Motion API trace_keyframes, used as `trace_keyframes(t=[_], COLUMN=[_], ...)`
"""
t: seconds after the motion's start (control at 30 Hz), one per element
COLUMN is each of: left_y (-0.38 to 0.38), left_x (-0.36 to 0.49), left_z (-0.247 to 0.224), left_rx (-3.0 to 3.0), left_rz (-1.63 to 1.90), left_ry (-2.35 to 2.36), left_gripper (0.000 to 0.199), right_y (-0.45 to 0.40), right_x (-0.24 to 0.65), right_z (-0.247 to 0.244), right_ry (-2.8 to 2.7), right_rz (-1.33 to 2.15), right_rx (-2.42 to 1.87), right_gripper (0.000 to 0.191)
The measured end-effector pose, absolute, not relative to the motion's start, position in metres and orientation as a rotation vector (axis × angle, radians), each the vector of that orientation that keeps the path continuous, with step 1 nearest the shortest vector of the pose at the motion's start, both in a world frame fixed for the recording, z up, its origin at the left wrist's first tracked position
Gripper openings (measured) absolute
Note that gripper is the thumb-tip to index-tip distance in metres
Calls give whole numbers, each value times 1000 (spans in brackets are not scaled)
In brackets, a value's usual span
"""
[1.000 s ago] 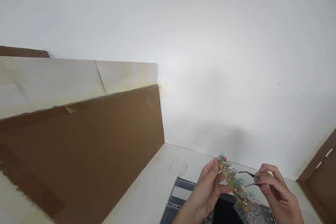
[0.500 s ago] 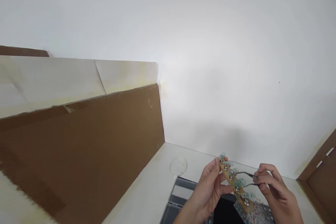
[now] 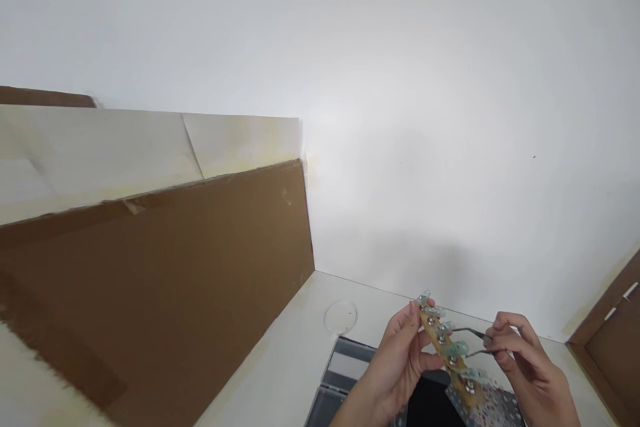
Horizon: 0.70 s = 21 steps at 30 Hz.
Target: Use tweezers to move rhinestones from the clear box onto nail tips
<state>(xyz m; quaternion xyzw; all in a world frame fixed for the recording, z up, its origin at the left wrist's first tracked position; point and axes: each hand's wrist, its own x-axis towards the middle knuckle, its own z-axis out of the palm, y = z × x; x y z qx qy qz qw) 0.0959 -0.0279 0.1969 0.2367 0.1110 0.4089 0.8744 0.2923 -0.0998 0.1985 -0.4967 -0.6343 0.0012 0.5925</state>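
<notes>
My left hand (image 3: 400, 363) is closed round a narrow, gold-brown strip (image 3: 447, 361) held tilted in the air. Several pale green, glittery false nails (image 3: 456, 349) stand along it on round silver mounts. In my right hand (image 3: 533, 363) is a pair of dark, thin tweezers (image 3: 471, 329), pinched between fingers and thumb. Its two tips are apart, close to the middle nails; whether they touch one I cannot tell. Below the strip lies a sheet dotted with small coloured stones (image 3: 493, 405), partly hidden by my right hand and the strip.
A clear round dish (image 3: 341, 317) sits on the white table (image 3: 280, 340). Near my left forearm is a grey-black case (image 3: 345, 370), with a black surface (image 3: 430, 403) beside it. A brown cardboard panel (image 3: 175, 300) stands on the left, and a white wall (image 3: 425, 113) rises behind.
Almost nothing differs. The view has shifted very slightly; both hands keep the same hold on the strip and the tweezers.
</notes>
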Motion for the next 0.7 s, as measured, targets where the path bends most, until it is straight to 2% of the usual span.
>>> trace_keyframes(t=[0.7], left_y=[-30], left_x=[97], left_z=[202], left_rx=[470], left_rz=[843], left_ry=[258], left_gripper=[61], right_y=[-99], right_x=[293], right_z=[203], right_ry=[-1517], right_rz=[-31], right_rx=[-1108], right_gripper=[33])
